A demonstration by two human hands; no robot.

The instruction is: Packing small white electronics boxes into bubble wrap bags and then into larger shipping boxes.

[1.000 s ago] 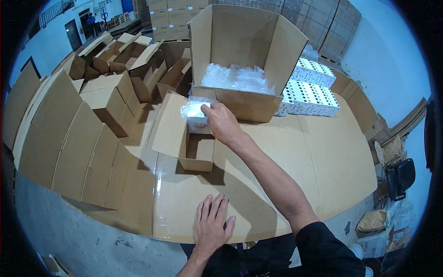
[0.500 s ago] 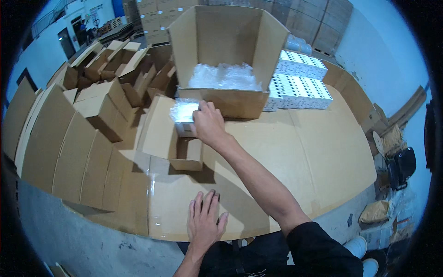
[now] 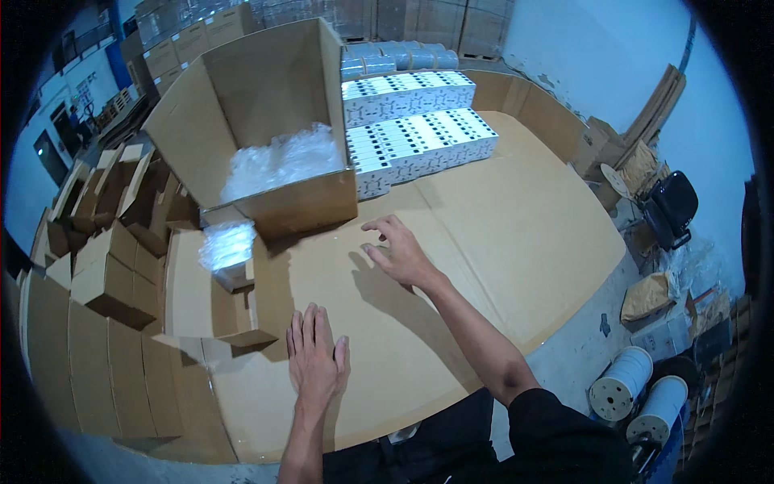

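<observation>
My left hand (image 3: 314, 355) lies flat on the cardboard-covered table (image 3: 500, 242), fingers stretched out, just right of a small open carton (image 3: 189, 290). Inside that carton, at its far end, sits a bubble-wrapped item (image 3: 227, 246); its kind is hidden by the wrap. Empty, my right hand (image 3: 395, 252) hovers over the table with its fingers apart and curved. Beyond the hands stands a large open carton (image 3: 282, 211) holding clear bubble wrap (image 3: 282, 164). To its right are stacked rows of white patterned boxes (image 3: 427, 145).
Several empty cartons (image 3: 121, 274) crowd the table's left side. A bent cardboard wall (image 3: 532, 113) borders the far right. Cable spools (image 3: 621, 383), a black chair (image 3: 671, 208) and a paper sack (image 3: 647, 296) stand on the floor at right. Wrapped rolls (image 3: 403, 56) lie behind the white boxes.
My right hand has let go of the bubble-wrapped item in the small carton and moved right, toward the white boxes. The view has turned right. My left hand still rests on the table.
</observation>
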